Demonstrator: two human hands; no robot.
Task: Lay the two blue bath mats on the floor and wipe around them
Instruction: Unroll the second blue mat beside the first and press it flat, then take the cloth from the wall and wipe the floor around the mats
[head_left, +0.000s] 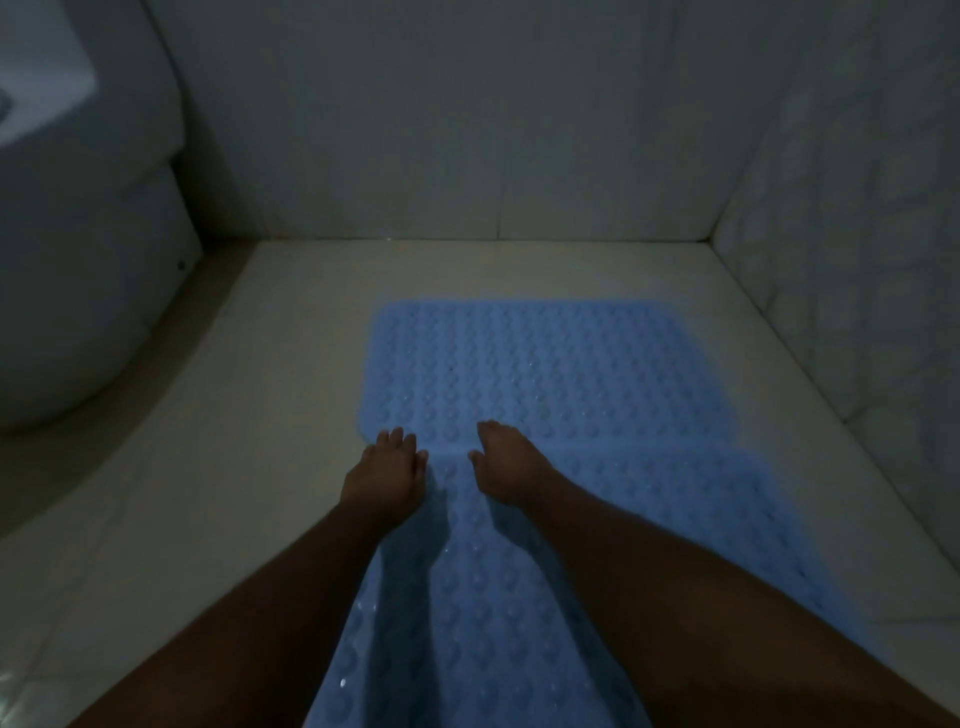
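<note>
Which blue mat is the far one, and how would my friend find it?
Start at the back wall, where it meets the floor. The far mat is the first blue bumpy sheet in front of that wall. Unlike the near mat, which runs under the person's arms, it lies wholly beyond the left hand and right hand, whose fingers rest at its near edge.

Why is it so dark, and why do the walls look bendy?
Head view: the light is dim and bluish, so the blue mats look soft and slightly blurred; the arms throw dark shadows on the near mat; the wide-angle lens curves the tiled wall and the floor edges.
</note>
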